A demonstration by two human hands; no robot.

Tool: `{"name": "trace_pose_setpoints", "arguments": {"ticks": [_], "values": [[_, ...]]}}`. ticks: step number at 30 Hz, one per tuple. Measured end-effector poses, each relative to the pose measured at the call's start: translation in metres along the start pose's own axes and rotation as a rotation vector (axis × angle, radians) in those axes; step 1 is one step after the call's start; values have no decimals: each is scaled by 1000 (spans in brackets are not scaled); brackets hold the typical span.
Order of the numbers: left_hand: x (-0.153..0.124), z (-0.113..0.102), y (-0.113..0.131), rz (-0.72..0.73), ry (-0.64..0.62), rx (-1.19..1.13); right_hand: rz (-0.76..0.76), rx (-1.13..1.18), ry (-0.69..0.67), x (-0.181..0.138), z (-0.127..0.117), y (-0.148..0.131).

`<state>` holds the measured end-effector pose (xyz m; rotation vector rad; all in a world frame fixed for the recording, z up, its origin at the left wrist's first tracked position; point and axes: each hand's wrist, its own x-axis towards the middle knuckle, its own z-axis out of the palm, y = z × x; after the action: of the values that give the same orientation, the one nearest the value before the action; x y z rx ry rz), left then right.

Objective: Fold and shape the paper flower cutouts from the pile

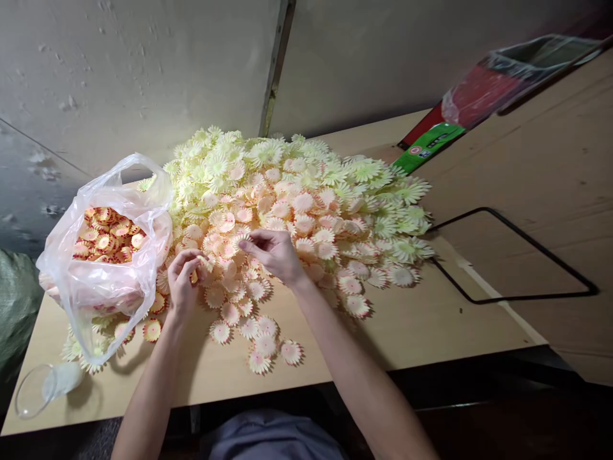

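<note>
1. A broad heap of flower-shaped discs (304, 203) covered the middle of a pale wooden table (431, 332). Pink-tinged ones lay at the centre and front, with pale green ones (218, 165) behind and to the right.
2. The right hand (278, 252) was over the heap, left of its centre. Its thumb and forefinger were nearly together, pinching the edge of 1 pale disc (243, 241).
3. The left hand (183, 284) was at the heap's left side, near the bag. Its fingers were curled in towards the thumb, with 1 small disc (205, 263) seemingly caught at the tips; the palm was hidden, so I could not tell whether it held more.
4. Left of that hand stood a translucent plastic bag (108, 284), mouth open, holding many red-edged yellow discs (103, 241).
5. The discs looked thin and very light, probably soft and bendable, their narrow petals likely easy to crease or tear. The flat centre seemed the safest hold, with a gentle fingertip pinch; overlapping ones might cling together.
6. A clear cup (61, 380) sat near the table's front left corner, and a black wire frame (529, 299) stretched out at the right.
</note>
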<state>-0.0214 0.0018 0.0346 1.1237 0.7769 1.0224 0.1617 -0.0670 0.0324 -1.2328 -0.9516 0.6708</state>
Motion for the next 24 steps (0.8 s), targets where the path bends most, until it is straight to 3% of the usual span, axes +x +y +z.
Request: {"name": "trace_pose_setpoints", "arguments": {"ticks": [6, 10, 16, 19, 24], "values": [[2, 4, 1, 49, -20, 94, -16, -58, -100, 12, 6, -2], [7, 7, 8, 139, -37, 309, -26, -32, -96, 18, 10, 1], [21, 22, 25, 188, -229, 571, -49, 41, -135, 12, 11, 6], [27, 28, 25, 189, -298, 583, -30, 52, -141, 11, 9, 6], [32, 31, 31, 310, -245, 527, -35, 126, -106, 12, 4, 5]]}}
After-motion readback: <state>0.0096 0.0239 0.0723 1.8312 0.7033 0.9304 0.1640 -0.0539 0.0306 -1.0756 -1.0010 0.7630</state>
